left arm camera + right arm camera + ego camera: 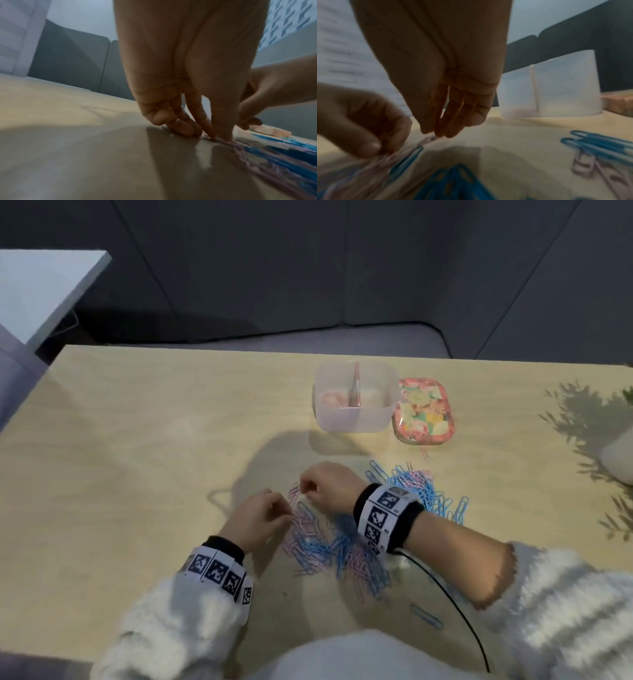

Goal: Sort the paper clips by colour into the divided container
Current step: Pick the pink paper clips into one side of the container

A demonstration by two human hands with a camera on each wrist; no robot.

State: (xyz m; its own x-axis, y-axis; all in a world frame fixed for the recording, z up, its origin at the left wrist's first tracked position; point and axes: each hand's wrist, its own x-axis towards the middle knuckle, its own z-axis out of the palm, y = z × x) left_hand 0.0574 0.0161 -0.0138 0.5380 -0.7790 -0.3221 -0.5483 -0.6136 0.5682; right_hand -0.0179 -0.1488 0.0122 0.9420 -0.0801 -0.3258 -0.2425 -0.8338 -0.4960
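Observation:
A mixed heap of blue and pink paper clips [342, 546] lies on the wooden table in front of me, with more clips [421, 487] to the right. My left hand [286, 517] pinches pink clips [228, 142] at the heap's left edge, thumb and forefinger tips down on the table [85, 155]. Just beyond it, my right hand [305, 489] pinches a pink clip [429, 139] between thumb and fingertips. The translucent divided container [354, 419] stands farther back. Pink clips show dimly in its left compartment.
A lid with a pink and yellow pattern [424, 410] lies right of the container. Single blue clips lie near the front edge [426, 616]. A white pot [618, 457] with a plant's shadow stands at the far right. A black cable [455, 611] runs from my right wrist.

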